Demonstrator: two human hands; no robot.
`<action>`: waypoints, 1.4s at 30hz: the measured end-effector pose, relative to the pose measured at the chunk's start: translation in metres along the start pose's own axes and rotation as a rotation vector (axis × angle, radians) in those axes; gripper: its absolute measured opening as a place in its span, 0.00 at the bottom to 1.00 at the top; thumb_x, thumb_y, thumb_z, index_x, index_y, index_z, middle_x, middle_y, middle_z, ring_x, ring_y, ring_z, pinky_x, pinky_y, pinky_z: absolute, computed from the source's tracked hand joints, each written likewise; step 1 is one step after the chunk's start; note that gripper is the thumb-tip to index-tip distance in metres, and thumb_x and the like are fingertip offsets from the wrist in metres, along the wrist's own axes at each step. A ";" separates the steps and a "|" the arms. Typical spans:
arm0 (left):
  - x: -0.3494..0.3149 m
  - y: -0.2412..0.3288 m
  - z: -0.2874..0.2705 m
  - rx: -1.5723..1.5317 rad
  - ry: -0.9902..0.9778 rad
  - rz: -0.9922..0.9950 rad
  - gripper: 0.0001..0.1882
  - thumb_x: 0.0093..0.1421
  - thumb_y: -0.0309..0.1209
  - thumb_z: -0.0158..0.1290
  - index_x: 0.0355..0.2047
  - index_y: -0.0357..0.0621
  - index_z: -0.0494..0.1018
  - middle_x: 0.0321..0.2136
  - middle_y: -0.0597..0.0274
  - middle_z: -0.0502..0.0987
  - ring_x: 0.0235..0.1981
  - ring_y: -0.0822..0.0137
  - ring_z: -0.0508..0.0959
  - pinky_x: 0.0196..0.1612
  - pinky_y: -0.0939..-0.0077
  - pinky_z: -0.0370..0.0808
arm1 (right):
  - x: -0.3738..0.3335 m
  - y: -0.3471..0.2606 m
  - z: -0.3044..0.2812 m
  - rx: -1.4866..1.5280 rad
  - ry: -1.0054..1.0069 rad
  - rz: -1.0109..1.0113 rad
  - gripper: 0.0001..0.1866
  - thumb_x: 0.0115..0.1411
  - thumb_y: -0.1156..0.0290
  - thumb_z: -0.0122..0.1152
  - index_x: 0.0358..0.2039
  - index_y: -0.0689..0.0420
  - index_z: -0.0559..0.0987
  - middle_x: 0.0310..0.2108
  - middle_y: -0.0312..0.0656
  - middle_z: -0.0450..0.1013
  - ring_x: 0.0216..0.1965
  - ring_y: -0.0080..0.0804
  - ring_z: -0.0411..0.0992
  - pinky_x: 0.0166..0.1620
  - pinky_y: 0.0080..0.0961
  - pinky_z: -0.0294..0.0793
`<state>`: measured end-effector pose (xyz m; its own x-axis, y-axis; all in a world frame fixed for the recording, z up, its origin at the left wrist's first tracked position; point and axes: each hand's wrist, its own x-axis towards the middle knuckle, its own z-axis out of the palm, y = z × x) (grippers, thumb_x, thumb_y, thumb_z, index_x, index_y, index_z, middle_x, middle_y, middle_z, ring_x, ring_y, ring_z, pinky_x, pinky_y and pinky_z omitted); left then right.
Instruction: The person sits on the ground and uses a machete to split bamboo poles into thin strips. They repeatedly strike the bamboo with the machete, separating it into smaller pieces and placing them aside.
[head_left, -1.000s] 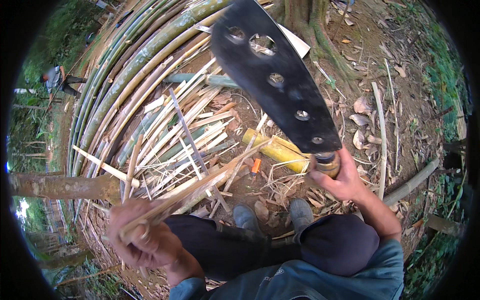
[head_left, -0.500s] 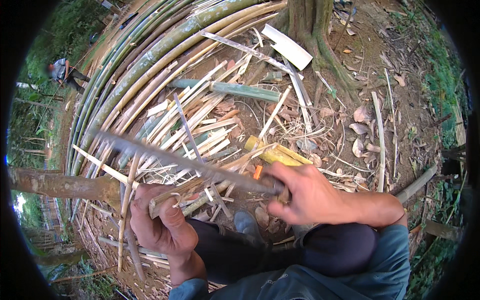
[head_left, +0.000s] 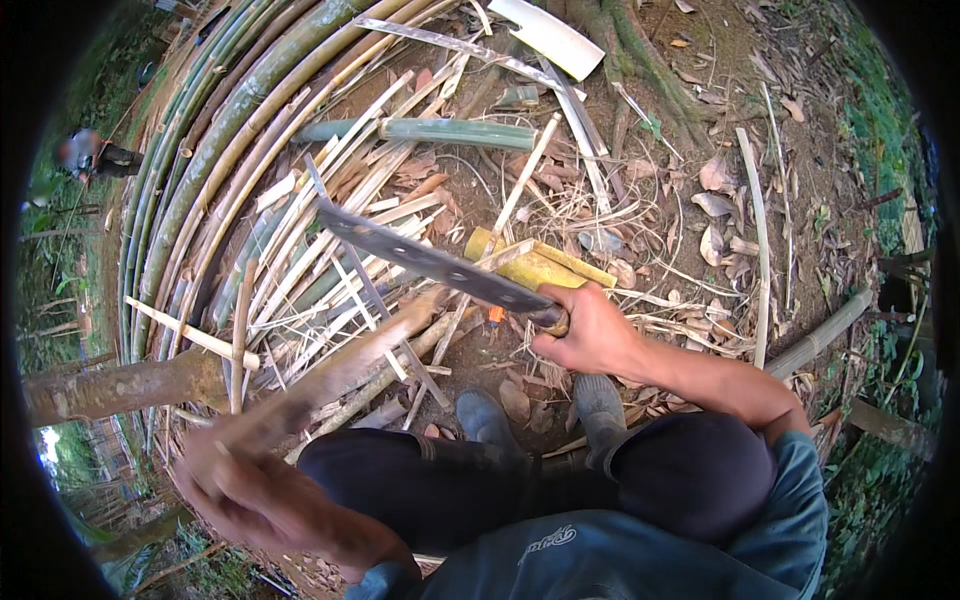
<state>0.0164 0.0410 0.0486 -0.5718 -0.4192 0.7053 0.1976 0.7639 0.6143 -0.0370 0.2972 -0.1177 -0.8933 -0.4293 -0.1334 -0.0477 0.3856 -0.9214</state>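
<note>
My right hand [head_left: 592,332] is closed around the short handle of a machete [head_left: 440,264]. Its dark, flat blade has several holes along it and points up to the left, over the pile of split bamboo. At the lower left, my left hand [head_left: 265,500], smeared by motion, grips the near end of a split bamboo strip [head_left: 350,372]. The strip slants up to the right, its far end under the machete blade but with a visible gap between them. A yellow bamboo piece [head_left: 530,268] lies on the ground behind the machete handle.
Pale bamboo splints [head_left: 345,235] lie heaped ahead, near a green bamboo tube [head_left: 460,132]. Long bamboo poles [head_left: 215,130] stretch along the left. A trunk [head_left: 130,385] juts in from the left edge. My boots [head_left: 487,415] stand among dry leaves. Another person [head_left: 110,158] is far left.
My left hand has moved down and left with the bamboo strip, drawing it away from the blade. The machete has steadied, its tip shifting right and its handle slightly higher.
</note>
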 end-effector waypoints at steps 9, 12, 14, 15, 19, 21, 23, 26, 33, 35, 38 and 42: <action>-0.007 -0.006 -0.001 -0.193 -0.133 0.186 0.20 0.70 0.47 0.47 0.38 0.38 0.66 0.28 0.57 0.70 0.30 0.67 0.71 0.31 0.71 0.78 | -0.007 -0.034 -0.021 -0.056 0.048 -0.446 0.18 0.48 0.67 0.67 0.39 0.60 0.75 0.16 0.49 0.73 0.19 0.53 0.75 0.27 0.42 0.78; 0.003 -0.003 0.004 -0.034 -0.100 0.259 0.21 0.70 0.48 0.46 0.38 0.38 0.66 0.28 0.56 0.69 0.28 0.68 0.70 0.31 0.71 0.76 | 0.007 0.017 -0.008 -0.079 0.019 0.037 0.19 0.49 0.67 0.68 0.40 0.61 0.75 0.16 0.49 0.73 0.18 0.52 0.74 0.25 0.42 0.77; 0.005 -0.009 0.012 -0.142 -0.079 0.143 0.21 0.71 0.47 0.45 0.38 0.37 0.66 0.32 0.54 0.70 0.31 0.66 0.72 0.33 0.71 0.76 | 0.009 0.028 -0.014 -0.073 -0.046 0.131 0.20 0.50 0.66 0.67 0.41 0.63 0.74 0.18 0.52 0.75 0.18 0.52 0.75 0.25 0.43 0.76; 0.003 -0.014 0.003 -0.212 -0.088 0.123 0.20 0.71 0.46 0.45 0.39 0.37 0.68 0.35 0.53 0.72 0.34 0.64 0.74 0.37 0.69 0.76 | 0.005 0.024 -0.013 -0.168 -0.032 0.056 0.20 0.50 0.66 0.67 0.41 0.63 0.74 0.18 0.51 0.75 0.18 0.52 0.74 0.24 0.44 0.76; -0.003 -0.005 -0.009 -0.271 -0.242 0.161 0.21 0.72 0.48 0.43 0.38 0.38 0.68 0.30 0.57 0.68 0.30 0.64 0.70 0.32 0.73 0.73 | -0.010 -0.006 -0.015 -0.117 0.045 -0.294 0.19 0.47 0.70 0.67 0.39 0.62 0.75 0.17 0.50 0.74 0.16 0.49 0.73 0.24 0.40 0.76; -0.011 0.004 0.015 -0.258 -0.129 0.222 0.21 0.72 0.48 0.42 0.36 0.40 0.67 0.25 0.62 0.61 0.25 0.66 0.65 0.25 0.76 0.69 | -0.006 0.003 -0.019 -0.129 0.055 -0.383 0.19 0.47 0.68 0.67 0.39 0.62 0.75 0.19 0.54 0.74 0.19 0.49 0.75 0.26 0.41 0.77; -0.007 0.002 0.015 -0.236 -0.194 0.254 0.21 0.72 0.48 0.42 0.36 0.40 0.67 0.26 0.61 0.62 0.26 0.66 0.65 0.25 0.76 0.69 | 0.010 0.038 -0.012 -0.173 0.023 0.039 0.18 0.49 0.66 0.66 0.39 0.60 0.75 0.19 0.53 0.75 0.21 0.52 0.76 0.28 0.43 0.78; -0.007 0.007 0.016 -0.234 -0.165 0.245 0.21 0.72 0.47 0.41 0.35 0.40 0.67 0.27 0.59 0.64 0.27 0.66 0.66 0.27 0.75 0.70 | 0.024 0.079 -0.001 -0.300 0.043 0.183 0.17 0.51 0.64 0.66 0.39 0.59 0.75 0.19 0.53 0.75 0.22 0.54 0.76 0.28 0.44 0.78; -0.010 -0.009 0.009 -0.172 -0.017 0.181 0.18 0.72 0.42 0.42 0.37 0.37 0.68 0.30 0.55 0.69 0.31 0.64 0.72 0.37 0.69 0.75 | -0.004 0.059 -0.002 -0.194 0.063 -0.002 0.18 0.51 0.64 0.65 0.40 0.59 0.75 0.21 0.51 0.76 0.23 0.55 0.77 0.30 0.47 0.79; -0.006 -0.004 0.017 -0.174 -0.003 0.142 0.19 0.73 0.42 0.42 0.39 0.36 0.69 0.31 0.54 0.70 0.34 0.62 0.73 0.39 0.67 0.76 | 0.006 0.099 0.009 -0.275 0.043 0.231 0.19 0.51 0.64 0.65 0.41 0.60 0.76 0.25 0.53 0.78 0.26 0.54 0.78 0.33 0.46 0.80; 0.003 -0.006 -0.001 -0.457 -0.272 0.126 0.19 0.73 0.42 0.41 0.41 0.35 0.69 0.34 0.52 0.72 0.35 0.60 0.74 0.40 0.65 0.76 | 0.021 0.171 0.023 -0.272 0.079 0.374 0.19 0.51 0.63 0.65 0.40 0.62 0.77 0.28 0.58 0.78 0.29 0.55 0.79 0.36 0.46 0.81; -0.009 -0.028 0.011 -0.563 -0.171 0.065 0.24 0.73 0.46 0.39 0.48 0.33 0.67 0.40 0.49 0.75 0.43 0.54 0.76 0.47 0.61 0.78 | 0.016 0.172 0.011 -0.352 0.063 0.403 0.19 0.53 0.61 0.63 0.39 0.63 0.78 0.27 0.61 0.77 0.30 0.57 0.79 0.38 0.46 0.81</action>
<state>0.0072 0.0291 0.0208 -0.6552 -0.2594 0.7096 0.6021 0.3881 0.6978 -0.0546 0.3477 -0.2817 -0.8964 -0.1455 -0.4188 0.1669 0.7644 -0.6228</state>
